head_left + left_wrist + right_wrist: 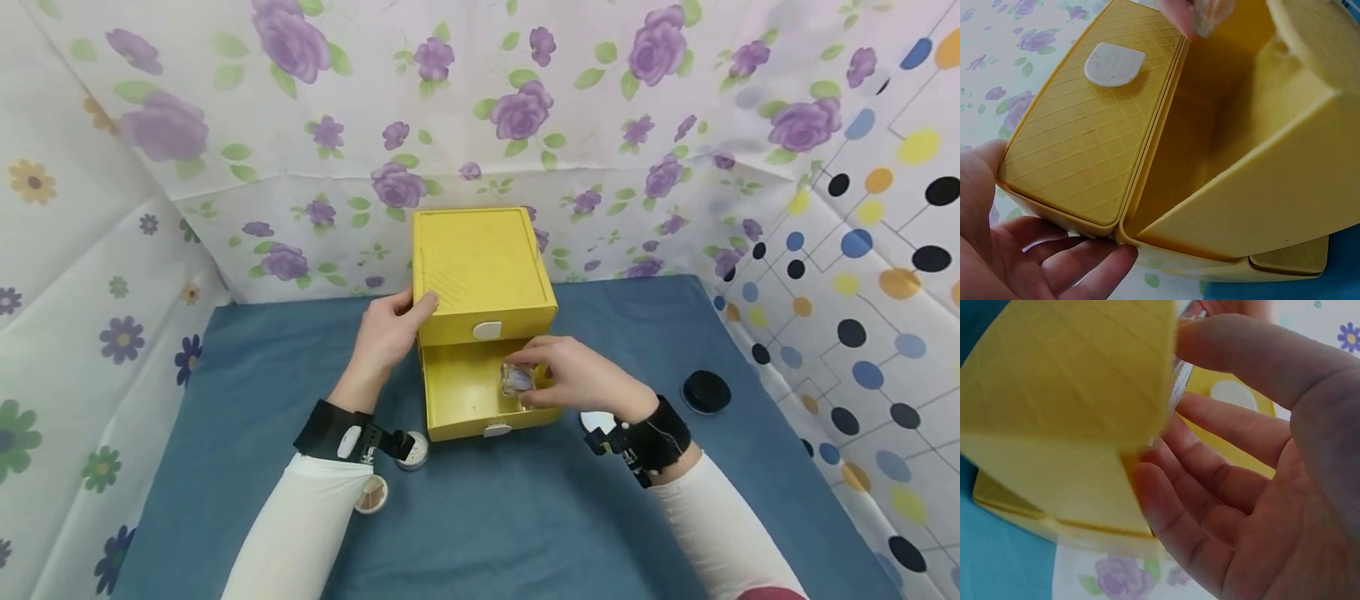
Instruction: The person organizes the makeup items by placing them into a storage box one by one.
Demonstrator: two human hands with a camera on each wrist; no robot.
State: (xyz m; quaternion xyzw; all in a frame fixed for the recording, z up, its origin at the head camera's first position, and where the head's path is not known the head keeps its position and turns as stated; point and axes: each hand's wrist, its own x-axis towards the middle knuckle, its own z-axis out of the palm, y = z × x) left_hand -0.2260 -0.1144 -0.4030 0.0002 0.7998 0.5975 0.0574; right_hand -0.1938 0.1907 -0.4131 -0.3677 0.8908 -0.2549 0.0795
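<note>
A yellow drawer box [480, 258] stands on the blue cloth, its lower drawer [462, 392] pulled out. My left hand [386, 333] rests against the box's left side, with the thumb over its top edge. In the left wrist view, the fingertips [1124, 251] touch the side wall. My right hand [573, 375] is at the open drawer, pinching a small clear square-sided thing [517, 379] with a round pale face between thumb and fingers. The drawer's front partly hides this clear thing [1180, 381] in the right wrist view.
Two small round containers [412, 451] lie by my left wrist, one with a brown inside [372, 494]. A white round thing [597, 422] is partly hidden under my right wrist. Farther right lies a black round thing [707, 392]. Floral cloth [465, 167] hangs close behind the box.
</note>
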